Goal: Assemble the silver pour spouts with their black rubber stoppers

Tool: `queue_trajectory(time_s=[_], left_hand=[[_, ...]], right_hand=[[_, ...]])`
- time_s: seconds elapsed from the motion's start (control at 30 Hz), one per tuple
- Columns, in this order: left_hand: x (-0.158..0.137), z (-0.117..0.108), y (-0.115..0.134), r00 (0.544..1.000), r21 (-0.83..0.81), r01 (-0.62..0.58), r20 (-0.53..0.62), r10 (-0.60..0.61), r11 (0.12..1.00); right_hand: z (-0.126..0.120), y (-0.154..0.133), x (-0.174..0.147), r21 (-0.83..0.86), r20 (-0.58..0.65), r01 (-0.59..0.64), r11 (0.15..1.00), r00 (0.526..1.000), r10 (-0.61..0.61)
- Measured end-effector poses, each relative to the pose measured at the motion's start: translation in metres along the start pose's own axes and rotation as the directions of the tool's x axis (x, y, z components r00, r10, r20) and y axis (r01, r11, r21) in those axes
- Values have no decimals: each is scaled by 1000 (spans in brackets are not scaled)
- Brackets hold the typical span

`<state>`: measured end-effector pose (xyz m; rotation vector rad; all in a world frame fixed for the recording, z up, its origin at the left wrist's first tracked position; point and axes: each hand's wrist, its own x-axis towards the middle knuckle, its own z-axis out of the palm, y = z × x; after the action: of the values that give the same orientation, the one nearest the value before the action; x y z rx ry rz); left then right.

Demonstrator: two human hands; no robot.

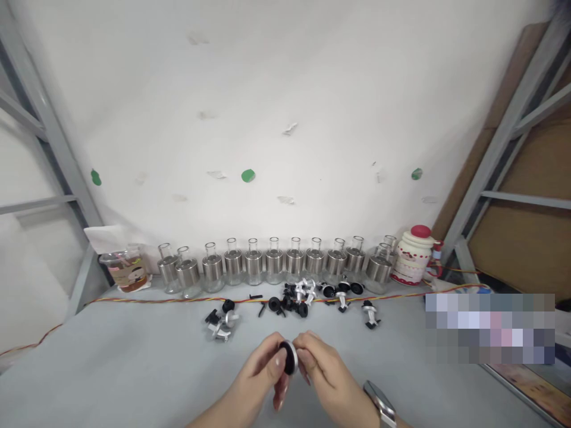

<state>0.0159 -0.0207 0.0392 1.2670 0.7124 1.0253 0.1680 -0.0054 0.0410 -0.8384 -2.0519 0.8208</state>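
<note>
Near the front middle of the table, my left hand (267, 367) grips a round cap (289, 358), black on the side facing left and silver along its rim. The cap stands on edge, with my left thumb against its black face. My right hand (322, 368) is closed with thumb and fingertips pinched at the silver side of the same cap. Part of the cap on that side is hidden by my fingers. Beyond my hands lie black and silver stopper parts (301, 291) in a loose heap. A smaller group of such parts (223, 321) lies to the left.
Several glass bottles with metal sleeves (274, 261) line the wall. A plastic cup (126, 270) stands left, and a white and red jar (413, 255) right. A twisted wire (178, 300) crosses the table. Another silver and black part (370, 315) lies right. Metal frame posts flank both sides.
</note>
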Motion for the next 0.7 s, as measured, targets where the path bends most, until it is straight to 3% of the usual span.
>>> queue_trajectory(time_s=[0.07, 0.13, 0.3, 0.4, 0.5, 0.7], left_hand=[[2, -1, -3, 997, -53, 76, 4, -76, 996], [3, -2, -6, 990, -77, 144, 1, -144, 987], [4, -3, -12, 988, -126, 145, -37, -151, 981], [5, -5, -12, 989, -202, 148, 14, -148, 968], [5, -5, -9, 974, -237, 222, 92, -206, 946], [6, -5, -15, 973, -228, 227, 89, -212, 947]], right_hand=[[1, -3, 1, 146, 55, -128, 981, 991, 121], [2, -5, 1, 240, 103, -187, 953, 981, 167], [3, -4, 2, 270, 127, -201, 942, 977, 172], [3, 0, 3, 300, 135, -222, 928, 973, 189], [3, 4, 3, 345, 178, -238, 908, 966, 186], [1, 10, 4, 388, 195, -236, 891, 966, 171]])
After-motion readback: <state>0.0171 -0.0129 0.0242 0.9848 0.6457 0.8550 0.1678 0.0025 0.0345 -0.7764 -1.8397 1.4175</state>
